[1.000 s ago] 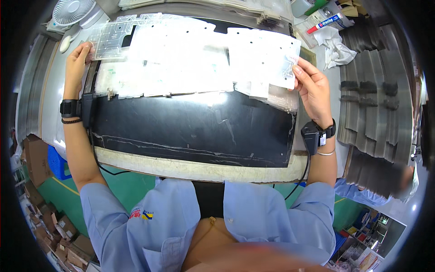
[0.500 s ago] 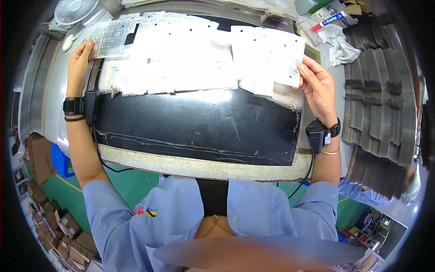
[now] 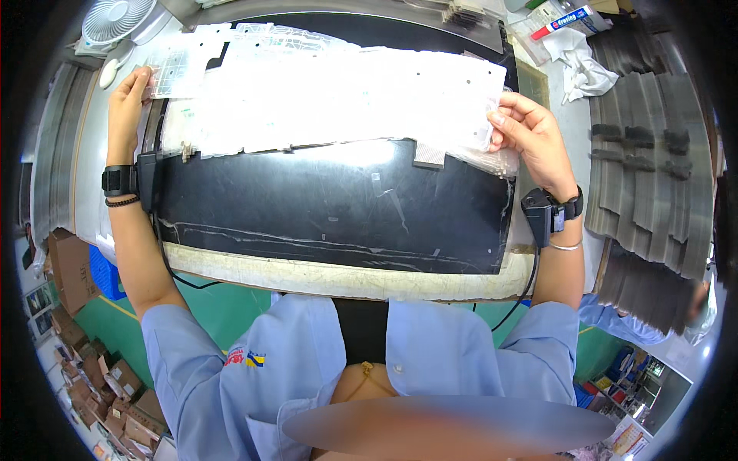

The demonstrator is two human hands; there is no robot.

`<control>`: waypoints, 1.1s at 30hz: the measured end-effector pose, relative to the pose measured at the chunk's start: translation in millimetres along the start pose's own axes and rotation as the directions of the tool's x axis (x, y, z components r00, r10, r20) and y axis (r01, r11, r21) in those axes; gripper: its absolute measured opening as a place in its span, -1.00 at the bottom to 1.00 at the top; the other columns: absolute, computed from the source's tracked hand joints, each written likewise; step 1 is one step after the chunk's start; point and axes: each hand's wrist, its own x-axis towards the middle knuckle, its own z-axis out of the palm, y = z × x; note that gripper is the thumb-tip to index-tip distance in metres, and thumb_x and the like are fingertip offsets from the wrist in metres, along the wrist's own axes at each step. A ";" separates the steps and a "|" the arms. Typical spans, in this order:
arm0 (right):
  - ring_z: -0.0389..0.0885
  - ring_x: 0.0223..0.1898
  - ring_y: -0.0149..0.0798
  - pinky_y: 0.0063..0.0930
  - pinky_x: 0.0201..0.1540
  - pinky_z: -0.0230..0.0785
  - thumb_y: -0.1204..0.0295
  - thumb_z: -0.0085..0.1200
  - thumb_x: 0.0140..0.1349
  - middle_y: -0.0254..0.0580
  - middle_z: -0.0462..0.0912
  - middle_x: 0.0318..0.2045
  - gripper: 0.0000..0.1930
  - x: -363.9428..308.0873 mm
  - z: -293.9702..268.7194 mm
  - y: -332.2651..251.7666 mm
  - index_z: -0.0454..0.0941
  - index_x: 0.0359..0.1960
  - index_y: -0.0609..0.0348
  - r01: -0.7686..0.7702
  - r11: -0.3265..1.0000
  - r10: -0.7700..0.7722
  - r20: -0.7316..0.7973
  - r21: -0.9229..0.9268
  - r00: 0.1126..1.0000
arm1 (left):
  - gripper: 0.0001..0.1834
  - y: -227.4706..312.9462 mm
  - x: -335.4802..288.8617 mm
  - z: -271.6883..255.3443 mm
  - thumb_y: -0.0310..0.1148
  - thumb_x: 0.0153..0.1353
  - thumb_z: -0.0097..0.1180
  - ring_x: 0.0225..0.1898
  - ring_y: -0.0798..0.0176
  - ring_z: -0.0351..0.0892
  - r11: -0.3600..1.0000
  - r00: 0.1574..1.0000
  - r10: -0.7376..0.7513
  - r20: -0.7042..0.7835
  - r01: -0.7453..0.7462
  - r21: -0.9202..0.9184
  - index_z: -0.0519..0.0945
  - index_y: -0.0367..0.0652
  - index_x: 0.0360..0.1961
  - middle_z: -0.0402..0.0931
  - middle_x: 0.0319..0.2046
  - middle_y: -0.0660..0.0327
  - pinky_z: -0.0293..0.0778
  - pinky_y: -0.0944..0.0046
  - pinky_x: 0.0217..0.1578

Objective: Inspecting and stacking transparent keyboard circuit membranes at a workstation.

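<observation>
L hand [image 3: 127, 100], upper L of frame: thumb & fingertips together, pinching L end of the film [image 3: 369, 92]. R hand [image 3: 533, 138], R of centre, upper half: thumb & index clamped on film's R edge, other fingers curled behind. Film = wide, whitish, see-thru at its L end w/ fine printed lines & a few dark dots; spans upper mid of frame, over more sheets & the blk mat [image 3: 330, 215]. Glare washes out its middle, can't tell if both hands have the same pc. Small grey block [image 3: 429, 155] pokes out below film, R of centre. Metal clip [image 3: 186, 150] at lower L of the sheets.

Mat lies on pale table [image 3: 369, 287]. Fan [image 3: 119, 21] upper L corner, sm. white rounded thing [image 3: 109, 73] just below it. Upper R: red-tipped marker [image 3: 565, 23], crumpled tissue [image 3: 578, 65] near it. Grey stack [image 3: 653, 192] down R side. Blk strap on each wrist. Boxes [image 3: 73, 269] at L side & lower L, blue crate [image 3: 106, 273] next to them.
</observation>
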 end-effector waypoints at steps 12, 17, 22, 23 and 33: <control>0.49 -0.54 -0.53 -0.65 -0.39 0.43 0.48 0.05 0.13 -0.36 0.50 -0.55 -0.72 0.9 -2.9 4.9 0.43 -0.12 0.31 -0.005 1.000 0.005 0.016 -0.009 1.000 | -0.73 6.4 -4.7 5.4 -0.22 0.20 -0.01 -0.47 0.59 0.30 1.000 0.999 -0.028 -0.038 0.028 0.006 0.56 -0.18 -0.23 0.45 -0.46 0.45 0.20 0.55 -0.41; 0.49 -0.55 -0.55 -0.70 -0.41 0.40 0.46 0.05 0.14 -0.36 0.52 -0.55 -0.72 3.2 -2.6 6.8 0.44 -0.12 0.32 -0.011 1.000 0.011 0.015 -0.025 1.000 | -0.75 5.8 -4.1 3.0 -0.21 0.20 -0.01 -0.48 0.60 0.28 0.999 1.000 0.003 -0.005 -0.003 0.034 0.56 -0.15 -0.28 0.43 -0.48 0.47 0.17 0.56 -0.43; 0.48 -0.55 -0.55 -0.71 -0.42 0.39 0.47 0.04 0.14 -0.37 0.51 -0.56 -0.73 2.5 -1.3 6.3 0.44 -0.13 0.32 -0.024 1.000 0.024 0.025 -0.006 0.999 | -0.75 2.2 -4.0 2.1 -0.21 0.20 -0.01 -0.48 0.60 0.27 1.000 1.000 -0.011 -0.006 0.011 0.006 0.56 -0.16 -0.29 0.43 -0.47 0.47 0.16 0.56 -0.43; 0.48 -0.55 -0.55 -0.71 -0.42 0.39 0.47 0.04 0.14 -0.37 0.51 -0.56 -0.73 2.7 -0.8 6.8 0.44 -0.13 0.32 -0.028 1.000 0.028 0.023 -0.013 0.999 | -0.75 4.1 -5.1 2.2 -0.22 0.20 -0.01 -0.48 0.60 0.28 1.000 1.000 -0.018 -0.006 0.018 -0.017 0.56 -0.16 -0.28 0.43 -0.47 0.46 0.17 0.56 -0.43; 0.48 -0.55 -0.56 -0.73 -0.44 0.38 0.48 0.04 0.14 -0.37 0.51 -0.56 -0.75 3.6 -3.6 9.5 0.44 -0.15 0.29 -0.025 0.999 0.025 0.010 0.039 1.000 | -0.75 3.6 -4.3 1.0 -0.25 0.20 -0.01 -0.48 0.61 0.27 0.999 0.999 -0.029 0.023 0.029 0.013 0.56 -0.20 -0.26 0.43 -0.46 0.45 0.16 0.58 -0.45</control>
